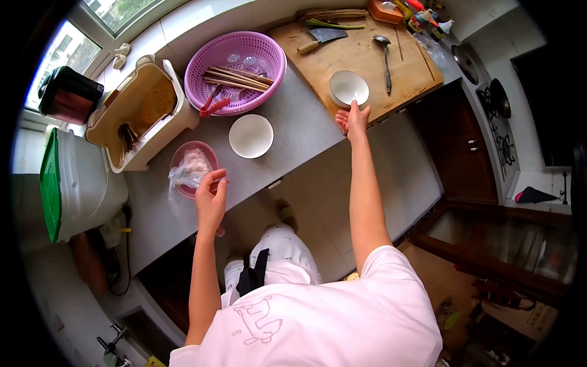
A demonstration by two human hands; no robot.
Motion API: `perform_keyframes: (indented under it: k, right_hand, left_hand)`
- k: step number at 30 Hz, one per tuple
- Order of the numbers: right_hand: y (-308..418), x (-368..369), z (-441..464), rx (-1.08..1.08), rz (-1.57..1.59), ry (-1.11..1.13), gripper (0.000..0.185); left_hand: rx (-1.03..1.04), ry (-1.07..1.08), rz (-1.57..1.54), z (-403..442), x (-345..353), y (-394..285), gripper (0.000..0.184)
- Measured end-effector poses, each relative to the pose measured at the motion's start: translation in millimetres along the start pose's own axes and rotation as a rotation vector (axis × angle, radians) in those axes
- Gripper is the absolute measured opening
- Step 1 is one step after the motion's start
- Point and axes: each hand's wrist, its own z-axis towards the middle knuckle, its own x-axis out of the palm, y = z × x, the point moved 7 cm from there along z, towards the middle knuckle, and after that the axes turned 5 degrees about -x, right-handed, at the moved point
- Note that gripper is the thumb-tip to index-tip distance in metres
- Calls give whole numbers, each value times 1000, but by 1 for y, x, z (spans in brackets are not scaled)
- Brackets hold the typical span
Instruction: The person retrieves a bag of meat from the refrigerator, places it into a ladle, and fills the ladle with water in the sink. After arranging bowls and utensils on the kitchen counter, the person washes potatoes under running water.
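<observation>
My right hand [354, 120] grips a small white bowl [349, 88] at its near side, with the thumb at the rim. The bowl is over the front part of the wooden cutting board [306, 67]; whether it touches the board I cannot tell. My left hand [211, 197] is beside the pink bowl [205, 150], its fingers loosely bent and apart, with nothing visible in them. In the pink bowl lies a clear plastic bag [191, 171] with pale pink contents. A second white bowl [251, 136] rests on the grey counter [293, 131] between my hands.
A purple colander [278, 67] holds chopsticks and red-handled utensils. A cleaver [327, 35] and a ladle [386, 64] lie on the board. Left stand a beige rack [156, 131] and a green-lidded container [92, 183]. A stove [502, 147] is at right.
</observation>
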Motion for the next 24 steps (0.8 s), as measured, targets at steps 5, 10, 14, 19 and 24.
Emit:
perform_keyframes:
  k: [5, 10, 14, 19, 24]
  right_hand:
    - [-1, 0, 35, -184, 35, 9, 41]
    - [34, 33, -58, -245, -73, 357, 30]
    - [13, 83, -136, -113, -91, 639, 47]
    - [-21, 132, -171, -75, -187, 786, 55]
    - [-37, 145, -168, -109, -320, 766, 60]
  left_hand:
    - [-302, 44, -224, 14, 43, 36, 23]
    - [-476, -13, -324, 25, 51, 73, 32]
    - [-545, -46, -424, 33, 59, 76, 38]
    - [-586, -60, -498, 38, 62, 72, 49]
    - [-595, -28, -508, 40, 64, 62, 57]
